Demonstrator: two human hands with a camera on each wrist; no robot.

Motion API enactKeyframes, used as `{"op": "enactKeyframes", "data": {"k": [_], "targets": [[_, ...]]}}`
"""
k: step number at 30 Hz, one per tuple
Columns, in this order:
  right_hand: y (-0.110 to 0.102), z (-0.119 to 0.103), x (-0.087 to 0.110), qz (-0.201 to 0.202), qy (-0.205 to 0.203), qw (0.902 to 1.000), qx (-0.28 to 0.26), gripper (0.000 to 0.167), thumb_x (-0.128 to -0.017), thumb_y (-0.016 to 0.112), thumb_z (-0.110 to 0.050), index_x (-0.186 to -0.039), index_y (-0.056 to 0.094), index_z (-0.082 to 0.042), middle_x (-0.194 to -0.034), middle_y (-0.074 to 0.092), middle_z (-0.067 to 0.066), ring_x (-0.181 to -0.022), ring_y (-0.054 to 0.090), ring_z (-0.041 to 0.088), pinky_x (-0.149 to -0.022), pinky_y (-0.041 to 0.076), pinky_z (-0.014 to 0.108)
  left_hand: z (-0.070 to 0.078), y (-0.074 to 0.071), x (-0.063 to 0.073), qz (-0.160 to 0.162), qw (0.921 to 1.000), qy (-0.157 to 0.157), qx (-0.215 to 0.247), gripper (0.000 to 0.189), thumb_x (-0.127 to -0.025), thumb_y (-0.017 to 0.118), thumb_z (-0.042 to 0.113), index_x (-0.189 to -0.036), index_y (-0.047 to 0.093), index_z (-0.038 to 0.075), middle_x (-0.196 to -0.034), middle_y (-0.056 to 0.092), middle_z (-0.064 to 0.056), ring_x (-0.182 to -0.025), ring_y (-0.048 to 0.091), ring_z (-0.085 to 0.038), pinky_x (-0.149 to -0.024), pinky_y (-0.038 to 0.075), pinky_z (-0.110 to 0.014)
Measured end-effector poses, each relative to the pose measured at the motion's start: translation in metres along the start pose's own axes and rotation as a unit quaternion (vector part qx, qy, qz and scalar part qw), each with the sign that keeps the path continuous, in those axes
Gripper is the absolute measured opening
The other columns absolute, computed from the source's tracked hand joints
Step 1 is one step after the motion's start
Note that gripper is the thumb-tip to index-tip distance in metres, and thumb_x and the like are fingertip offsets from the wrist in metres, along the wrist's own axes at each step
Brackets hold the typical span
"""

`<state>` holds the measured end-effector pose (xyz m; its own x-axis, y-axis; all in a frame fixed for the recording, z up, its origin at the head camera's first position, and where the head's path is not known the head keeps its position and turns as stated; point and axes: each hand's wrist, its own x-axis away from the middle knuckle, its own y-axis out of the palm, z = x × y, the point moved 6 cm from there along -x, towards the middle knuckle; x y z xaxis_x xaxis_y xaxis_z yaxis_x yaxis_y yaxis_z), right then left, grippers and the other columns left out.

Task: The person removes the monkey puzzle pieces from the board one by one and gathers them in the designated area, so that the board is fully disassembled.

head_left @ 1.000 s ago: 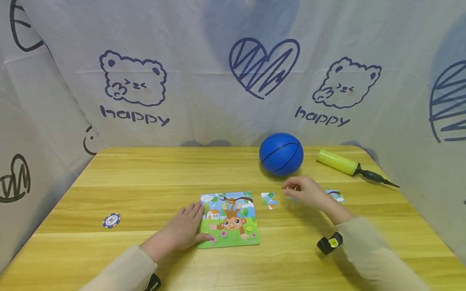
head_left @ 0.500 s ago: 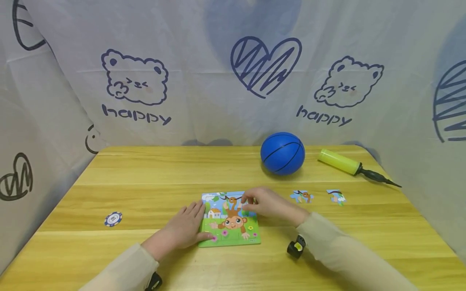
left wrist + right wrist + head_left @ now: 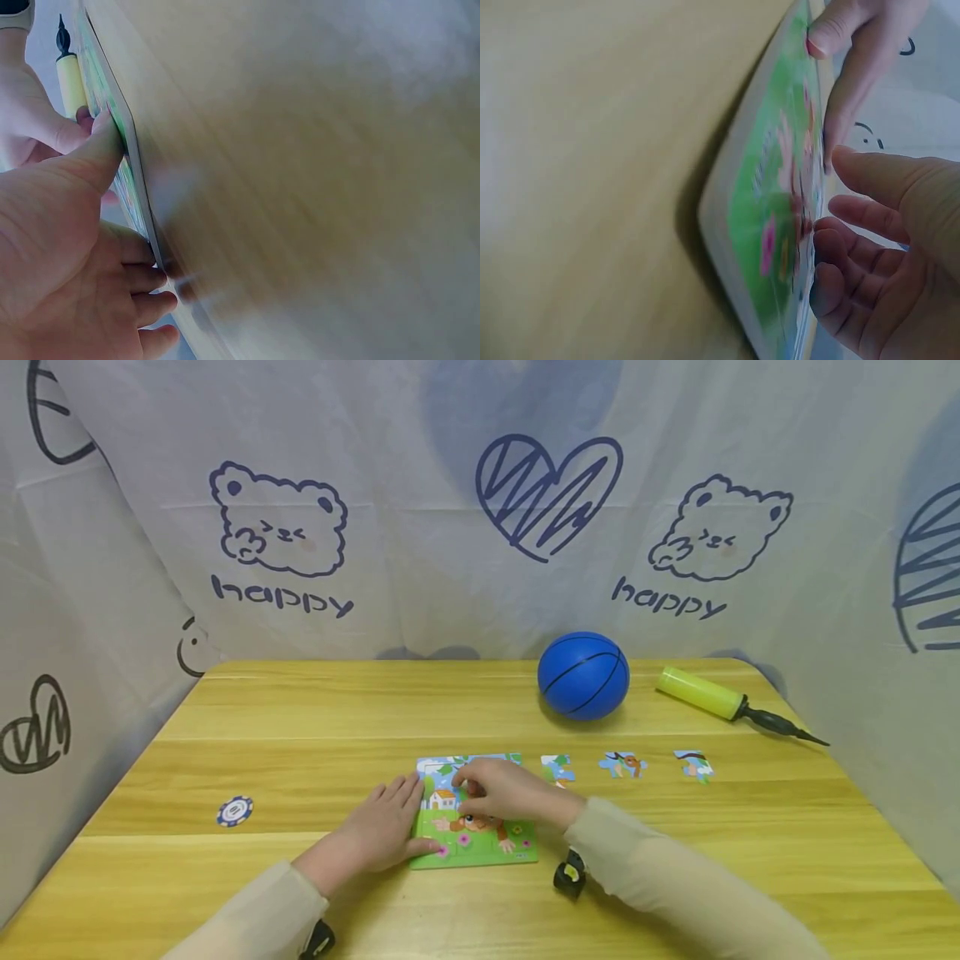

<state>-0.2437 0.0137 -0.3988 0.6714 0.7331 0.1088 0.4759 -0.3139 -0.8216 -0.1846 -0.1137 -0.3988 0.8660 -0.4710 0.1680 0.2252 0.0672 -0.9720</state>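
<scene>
While left grip (image 3: pixel 378 827) lay straight-fingered against it and right grip (image 3: pixel 498 789) hung thumb-apart above, square green-blue monkey jigsaw (image 3: pixel 480 853) sat between yellow wood-grain tabletop's (image 3: pixel 300 718) side edges: probably light, stiff, best rim-held.

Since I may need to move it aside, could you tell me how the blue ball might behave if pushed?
The blue ball would probably roll, being round with nothing visibly bracing it on the table. It may be light and air-filled, judging by the pump nearby. Pushed away from the cloth, it could disturb the loose puzzle pieces.
</scene>
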Motion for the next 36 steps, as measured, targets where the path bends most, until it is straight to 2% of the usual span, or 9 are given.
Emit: {"op": "enactKeyframes", "data": {"k": [2,8,12,17,20,26,32,36], "targets": [[0.003,-0.004,-0.003,0.001,-0.001,0.9993,0.036,0.033,-0.086,0.067,-0.022,-0.115,0.062,-0.008,-0.068,0.053,-0.009,-0.053,0.052,0.004,-0.064,0.046,0.019,0.000,0.000,0.000,0.000,1.0000,-0.001,0.000,0.089,-0.086,0.049,0.057,-0.137,0.028,-0.013,-0.145,0.021,-0.027,-0.132,0.023,-0.040,-0.106,0.020,-0.051],[0.009,-0.010,-0.008,0.000,0.009,0.9934,0.114,0.040,-0.084,0.069,-0.031,-0.117,0.062,-0.010,-0.075,0.046,-0.006,-0.063,0.042,0.009,-0.052,0.034,0.020,0.000,0.001,-0.001,-0.002,1.0000,0.001,-0.002,0.089,-0.086,0.049,0.057,-0.137,0.028,-0.013,-0.145,0.021,-0.027,-0.132,0.023,-0.040,-0.106,0.021,-0.051],[0.010,-0.010,-0.007,0.008,0.022,0.9909,0.132,0.042,-0.083,0.069,-0.034,-0.118,0.062,-0.011,-0.078,0.045,-0.006,-0.063,0.041,0.010,-0.051,0.032,0.020,0.000,0.002,-0.002,-0.001,1.0000,0.005,-0.008,0.089,-0.086,0.048,0.058,-0.137,0.028,-0.013,-0.145,0.022,-0.027,-0.131,0.023,-0.040,-0.106,0.021,-0.051],[0.011,-0.010,-0.006,0.021,0.015,0.9901,0.138,0.041,-0.083,0.069,-0.034,-0.117,0.064,-0.012,-0.078,0.045,-0.007,-0.062,0.040,0.008,-0.050,0.033,0.019,-0.001,0.002,-0.002,0.000,1.0000,0.006,-0.005,0.089,-0.086,0.048,0.058,-0.137,0.029,-0.013,-0.144,0.022,-0.028,-0.131,0.023,-0.041,-0.106,0.022,-0.052],[0.011,-0.010,-0.005,0.024,0.012,0.9911,0.131,0.040,-0.083,0.069,-0.033,-0.116,0.064,-0.012,-0.078,0.046,-0.007,-0.062,0.041,0.008,-0.050,0.034,0.019,-0.001,0.002,-0.002,0.000,1.0000,0.005,-0.004,0.089,-0.086,0.049,0.058,-0.137,0.029,-0.013,-0.144,0.022,-0.028,-0.131,0.023,-0.041,-0.106,0.022,-0.052],[0.011,-0.006,-0.007,0.022,0.031,0.9969,0.069,0.038,-0.081,0.072,-0.029,-0.113,0.064,-0.010,-0.075,0.048,-0.008,-0.062,0.045,0.007,-0.053,0.039,0.019,-0.001,0.003,-0.001,-0.002,1.0000,0.004,-0.001,0.090,-0.086,0.048,0.058,-0.137,0.029,-0.013,-0.145,0.022,-0.028,-0.131,0.023,-0.041,-0.106,0.021,-0.052],[0.011,-0.001,-0.010,0.022,0.041,0.9985,0.030,0.032,-0.080,0.074,-0.024,-0.108,0.063,-0.011,-0.070,0.050,-0.008,-0.058,0.047,0.005,-0.054,0.042,0.020,-0.001,0.002,-0.001,0.000,1.0000,0.004,-0.005,0.089,-0.086,0.049,0.057,-0.137,0.028,-0.013,-0.145,0.022,-0.028,-0.131,0.023,-0.041,-0.106,0.022,-0.052],[0.011,0.002,-0.010,0.023,0.049,0.9982,-0.025,0.024,-0.083,0.071,-0.017,-0.104,0.062,-0.011,-0.069,0.052,-0.005,-0.053,0.047,0.006,-0.051,0.042,0.020,-0.001,0.002,-0.001,0.001,1.0000,0.007,-0.003,0.089,-0.086,0.049,0.057,-0.137,0.028,-0.014,-0.144,0.022,-0.028,-0.131,0.023,-0.041,-0.106,0.022,-0.052]]}}
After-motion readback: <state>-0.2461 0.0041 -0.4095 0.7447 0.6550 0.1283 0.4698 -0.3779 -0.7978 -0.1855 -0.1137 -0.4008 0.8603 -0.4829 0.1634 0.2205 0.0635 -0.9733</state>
